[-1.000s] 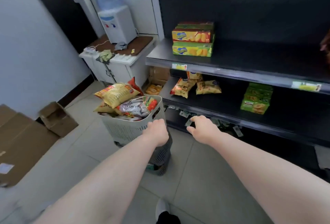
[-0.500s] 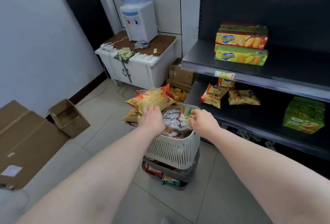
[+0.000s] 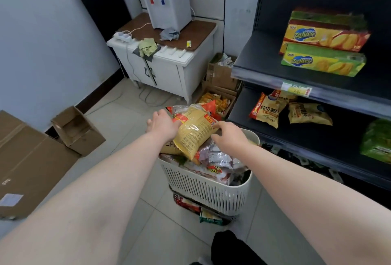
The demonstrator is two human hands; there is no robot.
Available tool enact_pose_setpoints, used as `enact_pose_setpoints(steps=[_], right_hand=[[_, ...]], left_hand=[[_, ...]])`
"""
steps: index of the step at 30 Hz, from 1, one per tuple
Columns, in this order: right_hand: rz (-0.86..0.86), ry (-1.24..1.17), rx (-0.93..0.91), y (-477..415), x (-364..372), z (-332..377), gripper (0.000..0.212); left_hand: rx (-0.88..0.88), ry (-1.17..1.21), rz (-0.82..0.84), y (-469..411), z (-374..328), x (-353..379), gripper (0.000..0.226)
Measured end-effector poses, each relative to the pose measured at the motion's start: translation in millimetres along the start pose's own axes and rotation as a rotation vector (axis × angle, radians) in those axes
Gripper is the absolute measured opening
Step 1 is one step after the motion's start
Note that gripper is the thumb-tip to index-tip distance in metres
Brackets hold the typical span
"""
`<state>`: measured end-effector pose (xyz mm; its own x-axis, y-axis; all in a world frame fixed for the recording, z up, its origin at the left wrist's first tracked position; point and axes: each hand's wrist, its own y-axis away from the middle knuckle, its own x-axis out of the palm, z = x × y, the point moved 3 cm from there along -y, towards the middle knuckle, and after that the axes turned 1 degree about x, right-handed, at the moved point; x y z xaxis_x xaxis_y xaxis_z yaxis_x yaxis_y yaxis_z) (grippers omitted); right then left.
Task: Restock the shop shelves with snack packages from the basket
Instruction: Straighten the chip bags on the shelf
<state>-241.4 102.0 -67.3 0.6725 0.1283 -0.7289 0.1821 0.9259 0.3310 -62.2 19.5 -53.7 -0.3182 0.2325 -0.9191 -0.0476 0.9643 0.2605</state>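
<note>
Yellow snack bag [image 3: 195, 135]: right hand [image 3: 229, 137] now joins left hand [image 3: 164, 126] gripping it.

hands moved | l hand [image 3: 164, 126] off basket [image 3: 211, 190] rim, r hand [image 3: 229, 137] off silver packs [image 3: 220, 154] | both now grip yellow bag [image 3: 195, 131]

The basket [image 3: 208, 190] stands left of the shelves [image 3: 264, 70]; snack packages [image 3: 194, 135] lie piled in it. The cabinet [image 3: 167, 70] stands behind the basket, water dispenser [image 3: 167, 0] on top.
</note>
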Motion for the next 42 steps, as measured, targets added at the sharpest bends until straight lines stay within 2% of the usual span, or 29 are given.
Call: enact_pose_setpoints(steps=[4, 9, 12, 14, 17, 20, 23, 26, 29, 31, 33, 36, 39, 42], right_hand=[[0.062, 0.042, -0.025, -29.8, -3.6, 6.9, 0.048], [0.146, 0.070, 0.036, -57.3, -9.0, 5.4, 0.051], [0.222, 0.040, 0.108, -65.2, -12.1, 0.4, 0.056], [0.261, 0.019, 0.139, -67.4, -14.3, -0.7, 0.061], [0.332, -0.050, 0.183, -64.3, -19.8, 1.5, 0.079], [0.441, -0.127, 0.268, -55.4, -31.2, -0.4, 0.104], [0.450, -0.021, 0.361, -50.8, -36.9, -10.6, 0.119], [0.330, -0.027, 0.441, -53.9, -29.6, -20.1, 0.102], [0.205, -0.122, 0.496, -52.9, -33.2, -21.1, 0.097], [0.156, -0.275, 0.557, -48.3, -35.6, -19.0, 0.092], [0.129, -0.459, 0.633, -40.6, -34.5, -20.0, 0.088], [0.090, -0.638, 0.687, -27.8, -27.7, -23.4, 0.085], [0.055, -0.711, 0.727, -15.6, -15.4, -28.1, 0.078], [-0.027, -0.792, 0.761, -6.1, -2.0, -35.2, 0.082]], left_hand=[[-0.033, 0.012, 0.091, -21.3, -6.4, 3.7, 0.068], [-0.079, 0.016, 0.282, -36.5, -16.7, 10.4, 0.066], [-0.117, -0.004, 0.382, -48.3, -21.2, 9.1, 0.082], [-0.151, 0.055, 0.516, -48.3, -29.7, 6.7, 0.087], [-0.137, 0.085, 0.736, -43.0, -51.3, 4.2, 0.084], [-0.132, 0.219, 0.834, -48.8, -69.4, 8.1, 0.087], [-0.101, 0.262, 0.858, -62.4, -81.2, 11.0, 0.087], [-0.022, 0.246, 0.856, -66.0, -91.8, 8.9, 0.074], [0.078, 0.320, 0.629, -82.2, -91.6, 10.7, 0.051], [0.217, 0.135, 0.463, -98.1, -84.0, 8.8, 0.042], [0.338, -0.105, 0.381, -108.5, -73.6, 9.3, 0.033], [0.506, -0.390, 0.399, -104.8, -62.4, 6.5, 0.029], [0.653, -0.568, 0.475, -95.5, -52.4, 12.9, 0.032], [0.677, -0.669, 0.541, -96.6, -36.3, 29.3, 0.036]])
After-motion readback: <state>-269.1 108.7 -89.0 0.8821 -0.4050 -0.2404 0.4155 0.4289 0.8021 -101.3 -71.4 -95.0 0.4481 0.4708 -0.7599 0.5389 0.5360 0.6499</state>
